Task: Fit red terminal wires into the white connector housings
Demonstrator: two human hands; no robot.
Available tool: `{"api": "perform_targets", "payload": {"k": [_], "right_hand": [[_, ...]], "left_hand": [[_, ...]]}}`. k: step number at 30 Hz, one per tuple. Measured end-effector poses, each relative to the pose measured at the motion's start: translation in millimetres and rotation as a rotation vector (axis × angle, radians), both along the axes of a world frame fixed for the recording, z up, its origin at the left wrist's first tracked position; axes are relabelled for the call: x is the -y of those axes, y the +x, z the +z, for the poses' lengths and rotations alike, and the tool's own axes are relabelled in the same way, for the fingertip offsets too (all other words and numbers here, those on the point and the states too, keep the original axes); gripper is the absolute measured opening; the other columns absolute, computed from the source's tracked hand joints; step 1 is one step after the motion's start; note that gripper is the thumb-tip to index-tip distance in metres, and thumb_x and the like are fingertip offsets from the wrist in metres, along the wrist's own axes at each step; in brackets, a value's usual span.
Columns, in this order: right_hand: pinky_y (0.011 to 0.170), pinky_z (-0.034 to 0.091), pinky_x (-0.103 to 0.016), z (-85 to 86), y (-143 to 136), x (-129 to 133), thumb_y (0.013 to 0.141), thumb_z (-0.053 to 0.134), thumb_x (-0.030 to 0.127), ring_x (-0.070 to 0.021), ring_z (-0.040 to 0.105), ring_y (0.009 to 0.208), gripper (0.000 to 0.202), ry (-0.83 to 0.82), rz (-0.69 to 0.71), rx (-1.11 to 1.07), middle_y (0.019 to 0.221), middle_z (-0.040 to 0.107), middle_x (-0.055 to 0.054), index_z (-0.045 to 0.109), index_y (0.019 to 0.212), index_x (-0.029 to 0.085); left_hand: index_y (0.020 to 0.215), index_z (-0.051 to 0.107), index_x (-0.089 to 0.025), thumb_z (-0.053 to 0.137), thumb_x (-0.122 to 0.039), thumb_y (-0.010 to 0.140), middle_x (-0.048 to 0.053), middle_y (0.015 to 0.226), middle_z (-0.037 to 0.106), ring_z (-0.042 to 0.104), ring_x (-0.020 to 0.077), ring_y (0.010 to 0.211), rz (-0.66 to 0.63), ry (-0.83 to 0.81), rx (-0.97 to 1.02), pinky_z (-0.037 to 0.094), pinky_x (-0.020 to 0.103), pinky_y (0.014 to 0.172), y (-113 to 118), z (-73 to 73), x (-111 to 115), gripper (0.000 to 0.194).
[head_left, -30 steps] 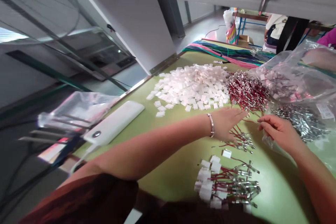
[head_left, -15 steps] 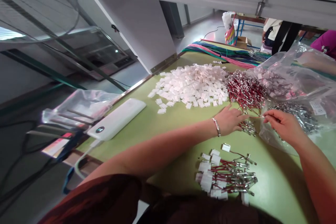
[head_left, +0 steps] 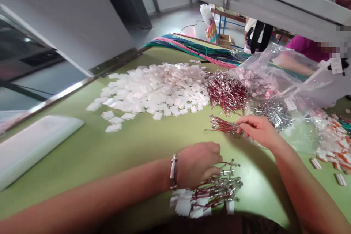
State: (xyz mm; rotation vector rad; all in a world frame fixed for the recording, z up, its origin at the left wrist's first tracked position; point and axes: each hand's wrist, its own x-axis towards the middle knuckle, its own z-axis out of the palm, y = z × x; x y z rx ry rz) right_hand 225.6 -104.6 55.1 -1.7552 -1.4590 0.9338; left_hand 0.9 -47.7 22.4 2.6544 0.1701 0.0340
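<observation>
My left hand [head_left: 199,164] is low over a pile of red wires with metal terminals [head_left: 226,188] and white plastic connector housings [head_left: 183,204]. Its fingers are curled and hide whatever is between them; a wire end sticks out just past them. My right hand [head_left: 255,129] is farther back, with thumb and forefinger pinched at the right end of a small bundle of red terminal wires [head_left: 223,124]. Behind that bundle is a larger heap of red terminal wires [head_left: 227,91]. Loose white connector housings [head_left: 159,87] are heaped to its left.
Clear plastic bags [head_left: 298,80] with small parts lie at the right, near orange and white pieces [head_left: 336,142]. Long coloured cables [head_left: 192,49] run along the back. A white power bank [head_left: 38,142] lies at the left edge. A person in purple [head_left: 307,47] is beyond the bags.
My left hand has come down toward me from the small wire bundle to the pile with housings. My right hand stays by the small bundle. The view has shifted to the right.
</observation>
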Motion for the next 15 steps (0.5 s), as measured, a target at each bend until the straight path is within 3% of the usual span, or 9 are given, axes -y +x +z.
{"api": "perform_targets", "payload": {"k": [3,6,10,11,15], "right_hand": [[0.067,0.046,-0.03,-11.1,-14.4,1.4,0.084,0.049,0.023,-0.0152,0.063,0.072,0.022,-0.008,0.127,0.258,0.083,0.072,-0.002,0.069,0.092,0.024],[0.068,0.044,-0.032,-18.4,-18.3,4.9,0.085,0.049,0.019,-0.0189,0.063,0.077,0.023,-0.04,0.271,0.477,0.09,0.072,-0.003,0.069,0.092,0.026],[0.064,0.042,-0.031,-24.0,-20.9,10.7,0.084,0.051,0.018,-0.0199,0.062,0.074,0.02,-0.02,0.364,0.649,0.087,0.071,-0.004,0.069,0.083,0.028],[0.063,0.042,-0.032,-25.3,-23.5,11.5,0.084,0.051,0.019,-0.0202,0.062,0.073,0.019,-0.01,0.358,0.697,0.086,0.07,-0.004,0.068,0.083,0.028],[0.063,0.042,-0.033,-32.9,-43.9,9.7,0.086,0.05,0.022,-0.0216,0.062,0.073,0.017,0.016,0.339,0.819,0.085,0.067,-0.006,0.066,0.082,0.025]], "left_hand": [[0.073,0.066,-0.017,0.057,-0.032,0.084,0.006,0.077,0.062,0.056,0.017,0.072,-0.041,0.05,-0.051,0.045,0.027,0.063,-2.9,5.6,9.8,0.021],[0.073,0.067,-0.018,0.058,-0.034,0.084,0.004,0.071,0.062,0.057,0.0172,0.07,-0.065,0.072,-0.065,0.045,0.027,0.061,-6.4,11.1,12.5,0.021],[0.087,0.069,-0.023,0.052,-0.035,0.088,0.004,0.084,0.067,0.06,0.0173,0.077,0.005,-0.012,-0.029,0.047,0.027,0.066,-10.5,18.0,-13.4,0.021],[0.087,0.07,-0.022,0.048,-0.034,0.09,0.005,0.086,0.068,0.061,0.0182,0.079,0.09,-0.007,-0.043,0.047,0.028,0.067,-10.9,19.6,-26.6,0.025],[0.092,0.068,-0.016,0.045,-0.033,0.091,0.008,0.094,0.068,0.062,0.0227,0.088,0.692,0.064,-0.094,0.046,0.033,0.077,-6.3,21.2,-87.5,0.029]]}}
